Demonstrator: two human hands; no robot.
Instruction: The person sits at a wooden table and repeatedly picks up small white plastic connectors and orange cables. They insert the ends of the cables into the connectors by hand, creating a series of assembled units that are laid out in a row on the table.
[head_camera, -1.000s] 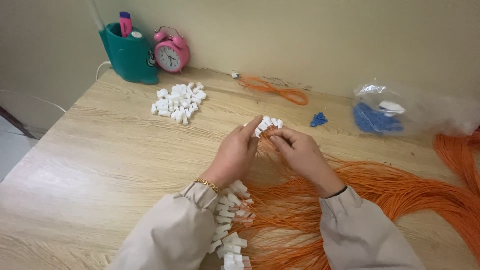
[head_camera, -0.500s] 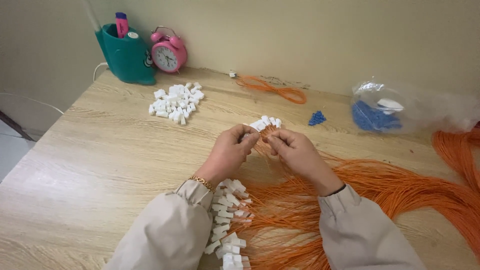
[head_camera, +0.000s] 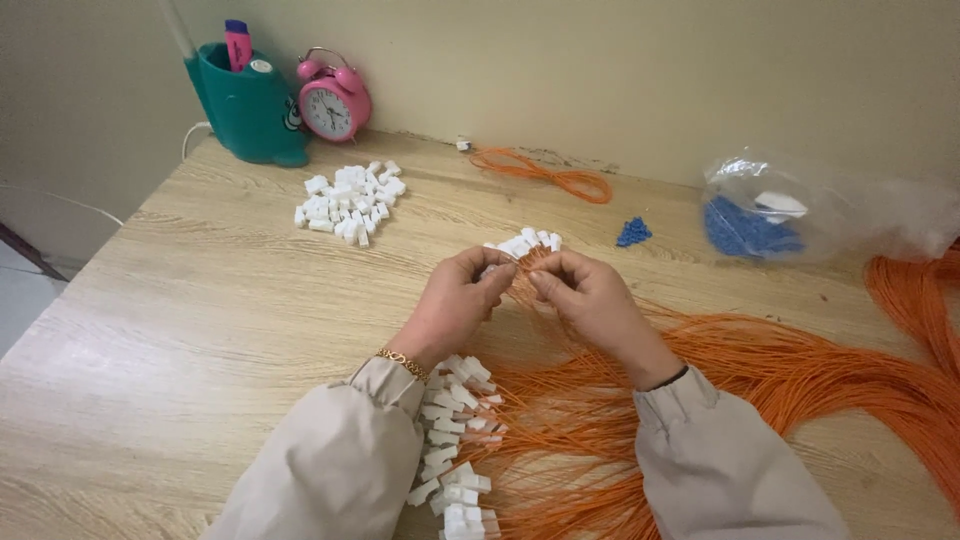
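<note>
My left hand (head_camera: 457, 303) and my right hand (head_camera: 588, 297) meet at the middle of the wooden table (head_camera: 190, 340). Both pinch the ends of thin orange wires (head_camera: 760, 370) that fan out to the right. A small cluster of white plastic connectors (head_camera: 523, 243) sits at the wire ends just beyond my fingertips. Under my left wrist lies a row of wires fitted with white connectors (head_camera: 455, 430). What lies between my fingertips is hidden.
A pile of loose white connectors (head_camera: 348, 197) lies at the back left, near a teal pen holder (head_camera: 246, 103) and a pink alarm clock (head_camera: 333, 100). A coil of orange wire (head_camera: 545, 176), a few blue pieces (head_camera: 633, 233) and a clear bag of blue pieces (head_camera: 770, 212) sit at the back.
My hands have drawn slightly closer to me and lower. The white connectors at the wire ends now show clear of my fingers.
</note>
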